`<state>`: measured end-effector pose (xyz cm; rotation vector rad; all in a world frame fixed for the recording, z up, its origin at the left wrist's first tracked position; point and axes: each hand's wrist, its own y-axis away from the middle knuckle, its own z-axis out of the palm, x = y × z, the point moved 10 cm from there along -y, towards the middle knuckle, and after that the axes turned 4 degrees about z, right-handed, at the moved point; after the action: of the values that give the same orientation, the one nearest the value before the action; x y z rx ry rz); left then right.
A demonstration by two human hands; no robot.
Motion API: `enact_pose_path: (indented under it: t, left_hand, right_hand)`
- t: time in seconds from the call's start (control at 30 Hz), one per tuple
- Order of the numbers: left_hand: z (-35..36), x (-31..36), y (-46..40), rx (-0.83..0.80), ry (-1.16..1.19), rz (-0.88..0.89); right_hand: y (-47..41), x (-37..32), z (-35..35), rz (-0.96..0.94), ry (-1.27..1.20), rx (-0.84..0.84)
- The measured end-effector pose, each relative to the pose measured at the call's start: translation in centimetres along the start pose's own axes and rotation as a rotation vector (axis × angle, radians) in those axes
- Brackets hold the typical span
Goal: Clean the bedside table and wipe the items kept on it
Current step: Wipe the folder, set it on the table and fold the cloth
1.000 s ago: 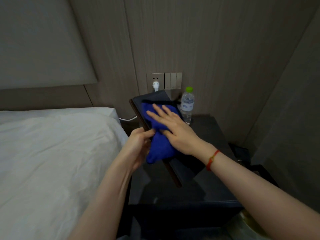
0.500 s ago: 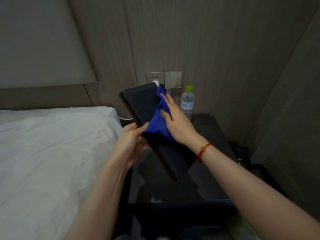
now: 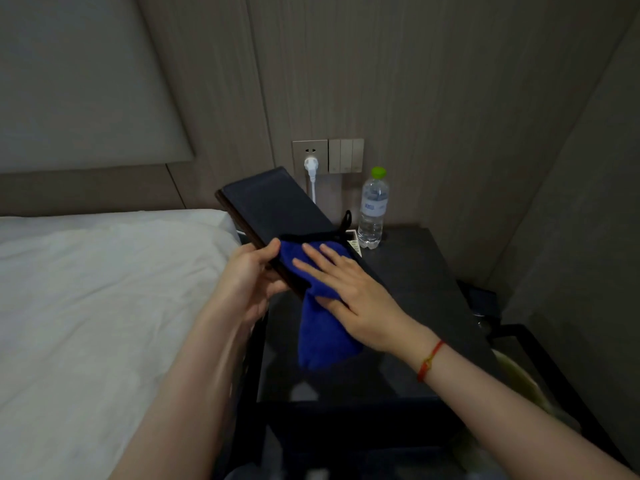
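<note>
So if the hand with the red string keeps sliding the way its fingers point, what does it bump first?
Probably the left hand's thumb at the dark board's edge; the right hand points up-left across the blue cloth.

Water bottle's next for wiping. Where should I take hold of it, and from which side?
Grip the water bottle around its clear middle, at the label, coming from the front right. It stands upright near the wall on the bedside table, and the dark folder held in the left hand blocks the left approach.
</note>
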<state>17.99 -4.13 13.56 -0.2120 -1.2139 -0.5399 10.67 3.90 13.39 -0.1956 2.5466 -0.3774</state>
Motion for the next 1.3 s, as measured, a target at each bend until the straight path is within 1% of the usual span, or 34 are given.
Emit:
enact_pose_path:
  t: [0.07,0.1,0.13,0.23,0.27,0.3,0.37,0.43,0.57,0.63,0.67,0.73,0.77,0.8,0.83,0.87,0.9,0.93,0.97,1.0,1.07,1.1,1.13,1.17,1.2,1.27,1.3]
  left_hand:
    - [-0.2,0.0,0.1,0.014,0.032,-0.005]
    - [-0.3,0.1,0.2,0.025,0.048,-0.005]
    - [-0.4,0.1,0.2,0.038,0.056,-0.005]
    - [-0.5,-0.1,0.3,0.075,0.074,-0.009]
    - [-0.5,-0.3,0.3,0.082,0.088,-0.016]
    - [-0.5,-0.5,0.3,0.089,0.103,-0.024]
    - [-0.7,-0.9,0.2,0.108,0.139,-0.049]
    - [-1.0,-1.1,0.1,0.130,0.159,-0.068]
    - [-1.1,-0.9,-0.1,0.181,0.148,-0.078]
    - [-1.0,-0.9,-0.1,0.217,0.149,-0.074]
    - [-1.0,-0.9,0.0,0.239,0.152,-0.073]
    - [-1.0,-0.8,0.1,0.286,0.113,-0.054]
    - [-1.0,-0.7,0.2,0.303,0.076,-0.029]
    - [-1.0,-0.4,0.3,0.315,0.041,0.006]
    - [-1.0,0.0,0.2,0.313,0.009,0.039]
    - [-0.7,0.3,0.2,0.293,-0.022,0.058]
    - [-0.3,0.5,0.0,0.257,-0.051,0.060]
    - [0.0,0.5,-0.1,0.218,-0.076,0.046]
    - [0.1,0.4,-0.3,0.198,-0.103,0.030]
    - [-0.3,0.1,-0.5,0.211,-0.132,0.023]
    - [-1.7,0.2,-0.7,0.287,-0.260,0.070]
    - [-2.5,-0.2,-0.5,0.316,-0.328,0.072]
    - [-3.0,-1.1,-0.4,0.321,-0.372,0.027]
    - [-3.1,-2.5,-0.3,0.288,-0.367,-0.057]
    - [-2.9,-4.1,-0.1,0.225,-0.298,-0.158]
    - [-1.7,-6.3,0.4,0.103,-0.089,-0.302]
    - [-1.6,-6.9,0.5,0.083,-0.033,-0.330]
  right_hand:
    - [0.1,1.0,-0.8,0.003,-0.009,0.021]
    - [0.0,2.1,-1.1,0.049,-0.039,0.044]
    - [0.1,3.5,-1.4,0.136,-0.109,0.069]
    - [1.3,8.1,-1.4,0.479,-0.471,0.204]
    - [1.8,8.8,-1.4,0.556,-0.519,0.263]
    - [2.2,9.0,-1.6,0.601,-0.508,0.318]
    - [2.9,8.7,-2.0,0.621,-0.431,0.383]
    - [3.1,7.4,-2.4,0.571,-0.286,0.362]
    - [3.0,3.0,-0.4,0.420,-0.070,0.149]
    - [2.9,1.7,0.6,0.414,0.135,0.058]
    - [3.0,1.4,0.9,0.429,0.258,0.047]
    - [3.0,0.4,0.3,0.435,0.486,0.093]
    - [2.9,-0.1,-0.1,0.428,0.534,0.123]
    - [2.9,-0.5,-0.6,0.382,0.555,0.207]
    - [2.8,-0.8,-0.9,0.338,0.527,0.246]
    - [2.6,-0.6,-1.0,0.312,0.440,0.237]
    - [2.3,-0.1,-1.3,0.327,0.314,0.235]
    - [2.3,1.0,-1.5,0.387,0.163,0.219]
    - [2.5,2.0,-2.0,0.452,-0.009,0.246]
    - [2.7,2.9,-2.7,0.502,-0.174,0.322]
    - [3.4,4.7,-3.6,0.588,-0.439,0.455]
    - [3.8,5.5,-3.5,0.621,-0.578,0.481]
    - [4.0,6.2,-2.9,0.657,-0.722,0.470]
    - [4.3,6.7,-2.2,0.695,-0.855,0.439]
    - [4.6,7.0,-1.5,0.730,-0.972,0.403]
    - [5.1,7.1,-0.4,0.757,-1.107,0.342]
    - [5.3,7.2,0.0,0.762,-1.124,0.326]
